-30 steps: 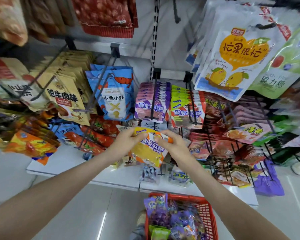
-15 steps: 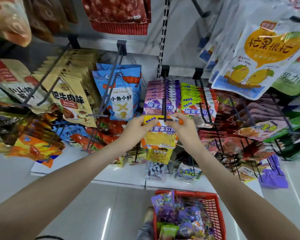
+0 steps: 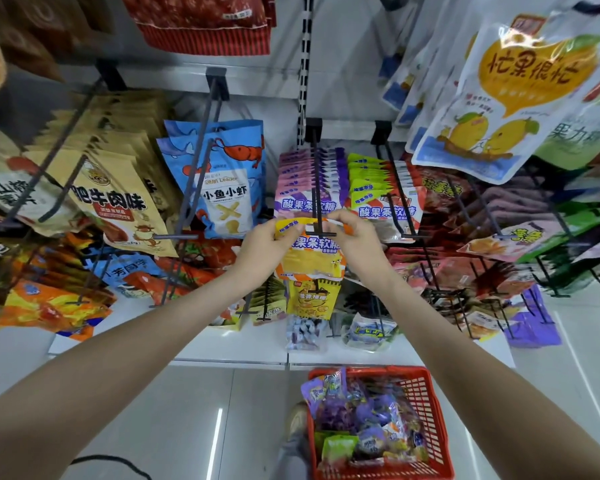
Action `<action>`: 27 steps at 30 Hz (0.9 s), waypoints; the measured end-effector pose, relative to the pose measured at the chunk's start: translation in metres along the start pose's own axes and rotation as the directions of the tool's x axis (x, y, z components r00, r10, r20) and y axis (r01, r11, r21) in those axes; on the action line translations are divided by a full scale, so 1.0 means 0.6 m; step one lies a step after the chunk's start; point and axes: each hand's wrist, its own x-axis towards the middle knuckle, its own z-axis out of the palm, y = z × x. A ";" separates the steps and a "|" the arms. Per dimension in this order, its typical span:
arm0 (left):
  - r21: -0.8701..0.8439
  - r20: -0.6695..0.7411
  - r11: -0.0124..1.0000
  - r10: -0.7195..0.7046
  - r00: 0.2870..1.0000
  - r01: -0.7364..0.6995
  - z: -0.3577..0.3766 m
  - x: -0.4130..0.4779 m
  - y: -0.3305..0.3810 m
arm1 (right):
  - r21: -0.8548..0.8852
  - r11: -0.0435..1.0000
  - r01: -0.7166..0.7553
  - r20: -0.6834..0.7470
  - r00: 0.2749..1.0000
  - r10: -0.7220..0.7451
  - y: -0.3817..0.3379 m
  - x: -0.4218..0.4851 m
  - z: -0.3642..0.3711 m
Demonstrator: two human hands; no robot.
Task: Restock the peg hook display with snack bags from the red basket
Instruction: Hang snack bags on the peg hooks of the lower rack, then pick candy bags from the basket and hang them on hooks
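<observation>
Pinching the yellow snack bag (image 3: 310, 259) by its top left corner with the left hand (image 3: 262, 245), thumb in front, fingers curled behind. Gripping the top right corner the same way with the right hand (image 3: 357, 242). Holding the bag upright and face-on, its header right at the front tip of a black peg hook (image 3: 316, 202); hard to tell whether threaded onto the tip or only pressed against it. Behind, on that same hook, a row of lilac-and-purple bags (image 3: 307, 188); just to the right, on the neighbouring hook, a row of green bags (image 3: 374, 188). Directly under the held bag, a smaller yellow packet (image 3: 312, 299) hanging on a lower hook. Further left, blue shrimp bags (image 3: 227, 188) and tan bags (image 3: 118, 199) on long hooks; upper right, a large mango bag (image 3: 510, 98). Below the hooks, a white base shelf (image 3: 222, 344) with a few loose packets lying on it. On the floor tiles in front, the red basket (image 3: 435, 410), well below both hands, filled mostly with purple bags (image 3: 357, 414), plus a green packet (image 3: 338, 450) near its front left corner. Beside the basket's left edge, the toe of a shoe (image 3: 297, 420).
</observation>
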 end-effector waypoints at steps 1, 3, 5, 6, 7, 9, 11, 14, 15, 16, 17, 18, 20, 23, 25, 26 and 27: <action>0.037 -0.024 0.999 -0.011 1.000 0.012 0.001 0.003 -0.002 | -0.011 1.000 -0.009 -0.024 1.000 0.009 0.000 0.004 0.002; 0.129 -0.075 0.989 -0.056 0.996 0.065 0.006 0.010 -0.004 | -0.022 0.999 -0.046 -0.097 0.994 0.044 -0.001 0.015 0.009; 0.211 -0.105 0.964 -0.144 0.984 0.164 0.014 0.023 -0.003 | -0.065 0.994 -0.089 -0.178 0.981 0.076 -0.007 0.036 0.015; 0.233 -0.121 0.948 -0.193 0.974 0.217 0.018 0.031 -0.003 | -0.103 0.988 -0.117 -0.219 0.971 0.092 -0.010 0.048 0.017; 0.237 -0.141 0.934 -0.239 0.961 0.267 0.022 0.038 -0.002 | -0.119 0.983 -0.137 -0.252 0.962 0.103 -0.014 0.060 0.020; 0.231 -0.173 0.913 -0.303 0.937 0.338 0.032 0.047 -0.001 | -0.074 0.985 -0.157 -0.291 0.948 0.129 -0.013 0.075 0.023; 0.199 -0.185 0.906 -0.339 0.922 0.373 0.045 0.045 -0.006 | -0.002 0.989 -0.146 -0.298 0.944 0.139 -0.009 0.069 0.024; 0.061 -0.246 0.912 -0.380 0.892 0.405 0.071 0.018 -0.021 | -0.147 0.985 -0.090 -0.248 0.967 0.051 0.020 0.019 0.021; 0.037 -0.261 0.910 -0.389 0.883 0.412 0.081 0.004 -0.028 | -0.182 0.981 -0.069 -0.217 0.976 0.029 0.033 -0.006 0.019; 0.037 -0.262 0.903 -0.406 0.876 0.429 0.093 -0.012 -0.036 | -0.180 0.982 -0.056 -0.186 0.982 0.022 0.048 -0.033 0.015; 0.047 -0.250 0.889 -0.432 0.867 0.456 0.107 -0.030 -0.046 | -0.164 0.985 -0.059 -0.160 0.987 0.032 0.066 -0.061 0.008; 0.052 -0.233 0.875 -0.457 0.858 0.481 0.123 -0.049 -0.059 | -0.155 0.985 -0.076 -0.132 0.990 0.056 0.089 -0.088 -0.001; 0.079 -0.176 0.861 -0.484 0.857 0.503 0.162 -0.093 -0.094 | -0.199 0.972 -0.128 -0.047 0.991 0.122 0.149 -0.143 -0.023; 0.204 -0.053 0.846 -0.493 0.868 0.493 0.242 -0.178 -0.171 | -0.375 0.913 -0.161 0.117 0.969 0.219 0.277 -0.223 -0.055; 0.279 0.020 0.827 -0.513 0.858 0.488 0.302 -0.234 -0.235 | -0.454 0.868 -0.202 0.205 0.924 0.322 0.385 -0.280 -0.069; 0.309 0.067 0.834 -0.499 0.864 0.458 0.332 -0.257 -0.271 | -0.488 0.844 -0.223 0.235 0.897 0.374 0.442 -0.306 -0.073; 0.336 0.122 0.840 -0.487 0.865 0.426 0.361 -0.277 -0.311 | -0.520 0.818 -0.244 0.252 0.872 0.420 0.501 -0.332 -0.076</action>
